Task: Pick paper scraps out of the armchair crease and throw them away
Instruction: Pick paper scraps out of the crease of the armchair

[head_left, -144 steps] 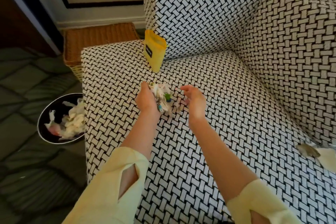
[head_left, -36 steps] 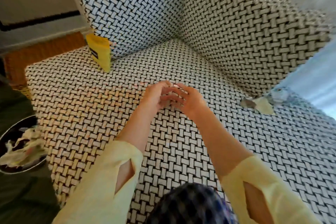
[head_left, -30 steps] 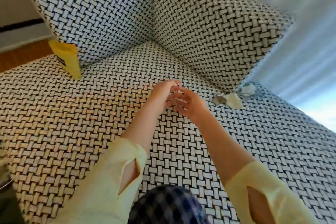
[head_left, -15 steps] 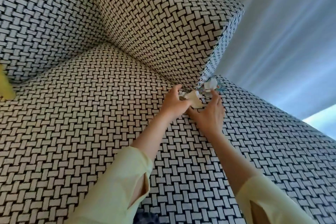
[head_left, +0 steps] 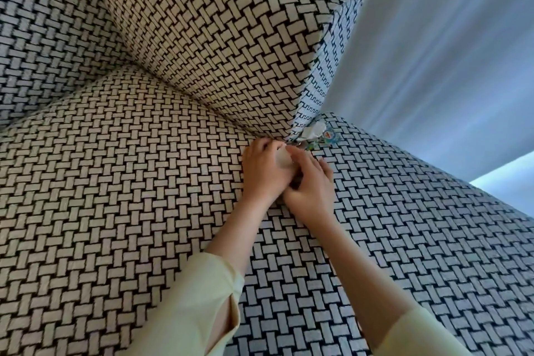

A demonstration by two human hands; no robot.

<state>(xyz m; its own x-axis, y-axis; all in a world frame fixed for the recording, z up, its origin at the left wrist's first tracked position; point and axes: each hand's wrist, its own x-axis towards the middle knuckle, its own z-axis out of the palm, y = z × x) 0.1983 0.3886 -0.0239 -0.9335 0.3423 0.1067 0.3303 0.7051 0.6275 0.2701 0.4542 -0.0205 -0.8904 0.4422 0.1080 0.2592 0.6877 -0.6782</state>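
Note:
Both of my hands meet on the armchair seat [head_left: 115,196], right where the crease ends under the front corner of the armrest [head_left: 219,37]. My left hand [head_left: 264,172] is curled around a pale paper scrap [head_left: 283,156]. My right hand [head_left: 313,182] presses against the same scrap from the right, fingers closed on it. Just beyond my fingertips lie more scraps [head_left: 316,131]: a white piece and a small printed blue one, tucked at the foot of the armrest.
The armchair is covered in black-and-white woven fabric; its backrest [head_left: 43,37] rises at the upper left. A pale curtain [head_left: 448,52] hangs behind the armrest on the right.
My view swung right, away from the bin and the yellow packet. Both hands travelled to the armrest corner and closed on a pale scrap, pulling it slightly toward me.

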